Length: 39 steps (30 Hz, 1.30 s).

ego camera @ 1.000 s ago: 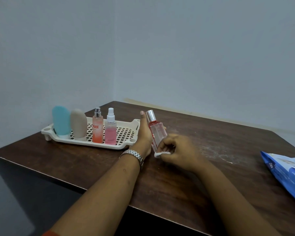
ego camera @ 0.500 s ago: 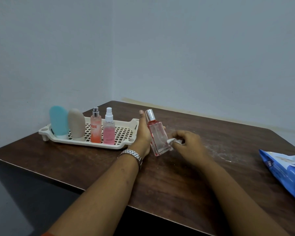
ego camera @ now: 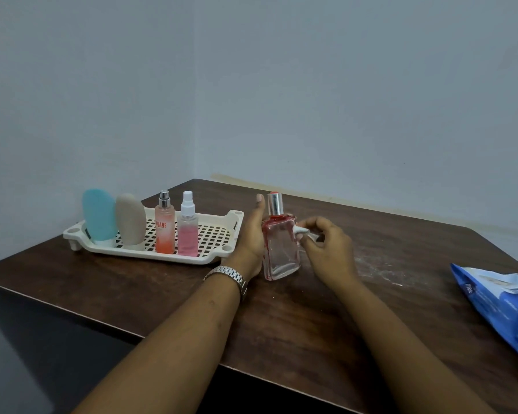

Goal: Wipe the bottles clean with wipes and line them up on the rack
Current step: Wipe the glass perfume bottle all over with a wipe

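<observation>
The wipe (ego camera: pixel 299 230) has climbed in the last second from the foot of the bottle (ego camera: pixel 280 252) up its right edge to the shoulder, just under the silver cap, and the bottle has come from a lean to nearly upright. On my screen the right hand (ego camera: pixel 326 248) pinches the small wad and presses it to the glass. The left hand (ego camera: pixel 250 245) holds the bottle from the left, thumb straight up beside the cap, its other fingers hidden behind the glass. The bottle is over the table (ego camera: pixel 281 330), just right of the rack (ego camera: pixel 237 217); I cannot tell whether its base rests on the wood. I judge this side all but done, with the cap perhaps left before the bottle goes in

Four others already stand in a row in the rack: a blue bottle (ego camera: pixel 97 215), a beige bottle (ego camera: pixel 130 219), an orange spray (ego camera: pixel 164 227) and a pink spray (ego camera: pixel 187 233). The next place in the row is to the right of the pink spray. Little stands in the way: the left hand is between bottle and rack, hard by the rack's right end, and the pink spray is near enough to be knocked. A blue pack (ego camera: pixel 506 306) lies well apart at the table's right edge, and a pale smear marks the wood beyond the right hand
</observation>
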Motion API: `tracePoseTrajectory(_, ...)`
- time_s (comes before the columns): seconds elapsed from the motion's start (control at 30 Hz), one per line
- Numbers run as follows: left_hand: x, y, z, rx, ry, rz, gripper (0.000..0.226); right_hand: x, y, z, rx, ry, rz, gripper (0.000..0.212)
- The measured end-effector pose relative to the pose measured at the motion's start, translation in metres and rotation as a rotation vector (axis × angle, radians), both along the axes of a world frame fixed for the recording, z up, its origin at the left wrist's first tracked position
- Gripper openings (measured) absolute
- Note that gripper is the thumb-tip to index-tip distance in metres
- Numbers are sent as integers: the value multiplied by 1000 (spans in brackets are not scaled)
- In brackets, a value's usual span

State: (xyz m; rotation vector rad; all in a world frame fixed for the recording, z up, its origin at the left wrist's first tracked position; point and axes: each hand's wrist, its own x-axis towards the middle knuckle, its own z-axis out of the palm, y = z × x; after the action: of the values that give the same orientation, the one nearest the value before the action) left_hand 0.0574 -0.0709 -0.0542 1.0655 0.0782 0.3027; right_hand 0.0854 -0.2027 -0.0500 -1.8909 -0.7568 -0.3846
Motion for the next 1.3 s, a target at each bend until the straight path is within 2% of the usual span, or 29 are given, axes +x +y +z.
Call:
tracePoseTrajectory(0.17,-5,-6,1,99,-64,-29,69,4,2,4,268,-6,37,19)
tracePoseTrajectory(0.4,-7,-7,4,168,-58,-12,80,15,-4,1,270,164,124,23)
tracePoseTrajectory(0.47,-7,-7,3,162,-50,-16,71,16,-6,-2,182,222,101,23)
tracePoseTrajectory(0.57,-5,-5,2,122,-61,-31,57,16,-13,-5,-93,316,82,18)
tracePoseTrajectory(0.67,-4,-6,1,132,-83,-29,59,13,-17,-4,-247,353,102,23)
tracePoseTrajectory(0.73,-3,-6,0,149,-89,-10,64,13,-15,-2,-175,331,99,24)
tracePoseTrajectory(0.83,-1,-4,-3,222,-110,65,75,11,-11,4,118,292,122,22)
tracePoseTrajectory(0.9,-1,-5,-4,287,-134,120,74,11,-11,8,188,147,94,16)
tracePoseTrajectory(1.0,-2,-8,-3,346,-150,135,77,5,-10,12,118,-111,52,14)
tracePoseTrajectory(1.07,-2,-9,-2,362,-161,146,77,3,-9,13,65,-206,49,14)
tracePoseTrajectory(1.2,-1,-9,-2,382,-173,156,66,3,-10,12,-13,-311,4,18)
tracePoseTrajectory(1.3,0,-9,-4,382,-180,151,65,-1,-7,12,-7,-291,-55,22)
